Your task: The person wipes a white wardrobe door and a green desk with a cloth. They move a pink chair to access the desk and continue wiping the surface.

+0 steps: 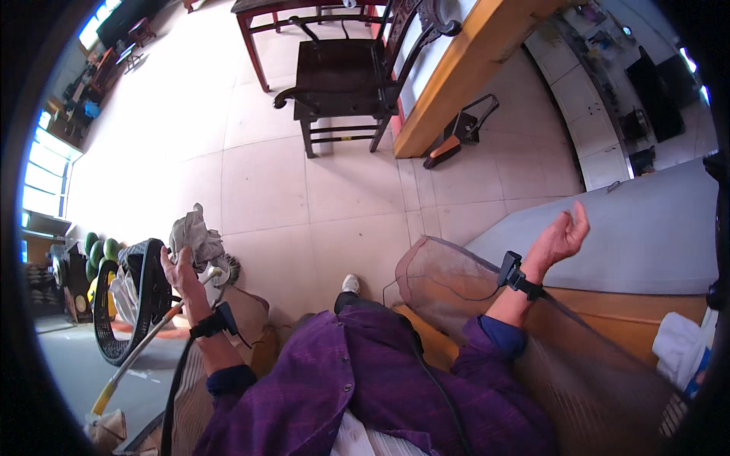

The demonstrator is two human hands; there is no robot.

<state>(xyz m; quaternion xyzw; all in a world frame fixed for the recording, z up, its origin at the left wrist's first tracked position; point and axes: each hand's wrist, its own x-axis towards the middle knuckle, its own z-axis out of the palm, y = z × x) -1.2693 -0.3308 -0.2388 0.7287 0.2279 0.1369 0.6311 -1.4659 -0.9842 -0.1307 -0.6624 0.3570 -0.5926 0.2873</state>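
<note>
My left hand [185, 280] is raised at the left with its fingers extended. Its fingertips overlap a bunched grey cloth [199, 236]; whether they grip it is not clear. A dark woven basket [149, 285] stands close beside these fingers, with pale material inside. Behind the left wrist runs a long stick [137, 350] with orange and yellow parts, and a round brush [232, 269] shows near its upper end. On the right, my right hand [562, 236] is held up empty, fingers loosely curved and apart. A brown mesh curtain [456, 273] hangs by the right forearm.
Ahead on the tiled floor [262, 188] stands a dark wooden armchair [339, 74] by a table [251, 51]. A brush [443, 153] and dustpan [463, 128] lie beside an orange post [450, 80]. Grey surfaces flank me; green melons or gourds [97, 251] are left, white cloth [676, 342] right.
</note>
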